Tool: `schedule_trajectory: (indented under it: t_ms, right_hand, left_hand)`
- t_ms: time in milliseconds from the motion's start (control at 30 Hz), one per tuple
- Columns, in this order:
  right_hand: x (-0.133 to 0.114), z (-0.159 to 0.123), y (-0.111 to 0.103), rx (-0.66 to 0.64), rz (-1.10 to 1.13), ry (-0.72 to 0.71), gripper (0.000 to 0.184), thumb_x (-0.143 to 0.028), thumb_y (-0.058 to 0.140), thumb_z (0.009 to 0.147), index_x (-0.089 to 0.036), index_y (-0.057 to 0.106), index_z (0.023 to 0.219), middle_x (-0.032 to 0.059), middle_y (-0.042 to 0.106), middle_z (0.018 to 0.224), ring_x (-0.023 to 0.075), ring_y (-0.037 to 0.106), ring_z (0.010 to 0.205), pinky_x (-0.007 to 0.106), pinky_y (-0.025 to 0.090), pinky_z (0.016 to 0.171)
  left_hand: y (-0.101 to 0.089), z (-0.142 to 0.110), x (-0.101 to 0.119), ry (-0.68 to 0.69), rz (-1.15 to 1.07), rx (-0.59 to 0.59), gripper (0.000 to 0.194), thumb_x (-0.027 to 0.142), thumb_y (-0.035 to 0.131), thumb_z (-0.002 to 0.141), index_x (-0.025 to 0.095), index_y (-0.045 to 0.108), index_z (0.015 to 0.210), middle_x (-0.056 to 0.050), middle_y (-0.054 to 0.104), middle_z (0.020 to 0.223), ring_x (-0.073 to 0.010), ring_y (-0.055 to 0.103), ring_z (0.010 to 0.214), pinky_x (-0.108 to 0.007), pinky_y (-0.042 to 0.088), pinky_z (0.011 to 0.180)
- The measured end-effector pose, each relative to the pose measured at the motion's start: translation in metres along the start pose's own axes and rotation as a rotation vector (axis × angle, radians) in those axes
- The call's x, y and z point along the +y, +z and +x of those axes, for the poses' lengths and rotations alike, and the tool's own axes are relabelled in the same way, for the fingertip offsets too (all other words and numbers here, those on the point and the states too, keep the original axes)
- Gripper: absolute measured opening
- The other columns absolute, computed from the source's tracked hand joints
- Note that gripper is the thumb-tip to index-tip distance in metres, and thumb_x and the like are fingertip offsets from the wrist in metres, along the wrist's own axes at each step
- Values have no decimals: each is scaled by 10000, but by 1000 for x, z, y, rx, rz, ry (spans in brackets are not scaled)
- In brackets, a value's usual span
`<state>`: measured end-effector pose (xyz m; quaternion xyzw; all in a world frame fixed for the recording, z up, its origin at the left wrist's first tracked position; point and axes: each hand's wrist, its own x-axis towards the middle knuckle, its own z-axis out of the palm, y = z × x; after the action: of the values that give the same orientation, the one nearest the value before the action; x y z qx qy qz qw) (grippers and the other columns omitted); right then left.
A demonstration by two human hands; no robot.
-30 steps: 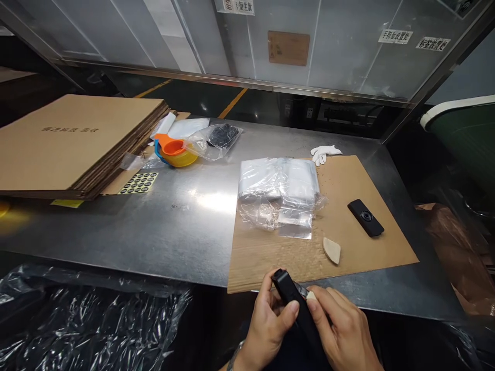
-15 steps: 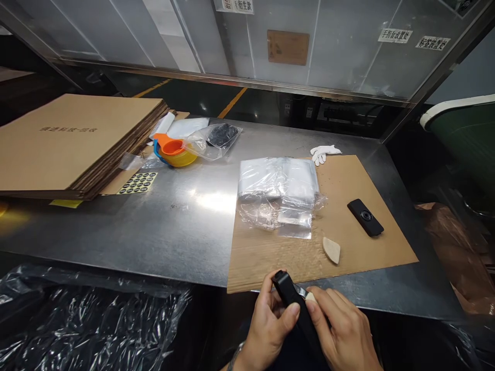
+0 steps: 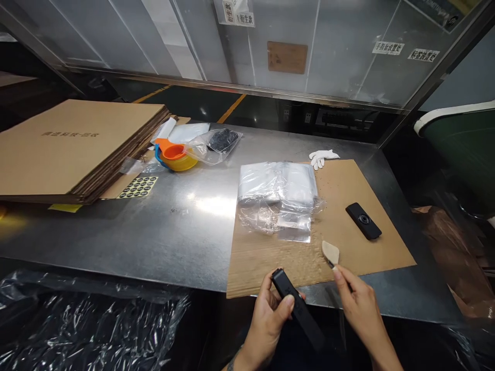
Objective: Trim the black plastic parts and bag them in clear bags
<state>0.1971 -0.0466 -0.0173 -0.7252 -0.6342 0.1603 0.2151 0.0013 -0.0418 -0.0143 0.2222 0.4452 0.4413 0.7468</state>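
A long black plastic part (image 3: 296,312) with a narrow, bar-like shape is tilted in my left hand (image 3: 266,314). My left thumb presses on its upper face and the fingers wrap behind it. To the right, my right hand (image 3: 359,296) pinches a thin, dark, blade-like tool (image 3: 331,264) between thumb and forefinger. The tool's tip is at the lower edge of a beige wedge-shaped pad (image 3: 331,252) on the cardboard sheet (image 3: 270,263); I cannot tell whether they touch. Another black part with a round ring (image 3: 363,220) lies farther right on the cardboard.
Clear plastic bags (image 3: 276,188) lie on the cardboard, with a white glove (image 3: 323,157) behind. Orange and yellow cups (image 3: 178,157), a bagged black item (image 3: 222,140), a sticker sheet (image 3: 138,187) and stacked cardboard (image 3: 77,149) are left. A black-lined bin (image 3: 88,324) stands in front.
My right hand has moved away from the black part, rightward and up to the beige pad, with the tool still pinched. My left hand keeps the part, now turned slightly.
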Motion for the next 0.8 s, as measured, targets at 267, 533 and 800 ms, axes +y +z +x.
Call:
schedule_trajectory:
  t_ms: [267,533,800]
  right_hand:
    - [80,42,16,313,-363,28,511,-448,266,930,-126,655,1002,138,561,790,273,529,751,405,438,660]
    - [9,25,29,19,106,-349,539,-479,327,923,-148,336,1348,121,573,1170,203,573,1022,285,499,805]
    - [-28,76,57,-177,50,-321,334,-230,445,889,-203,511,1215,50,653,1063,159,614,976,232,478,810]
  left_hand:
    - [11,19,5,-363,-377,198,388,275,605,811,113,453,1129,-107,670,868,-204,671,712,-304,546,628]
    - [17,41,-7,-544,-624,291,410,296,513,869,42,437,1181,-146,684,782,-208,684,660,-254,562,589]
    - [2,33,-19,-716,-581,124,730,314,565,829,-130,192,1273,-249,670,769,-303,680,701,-349,541,650]
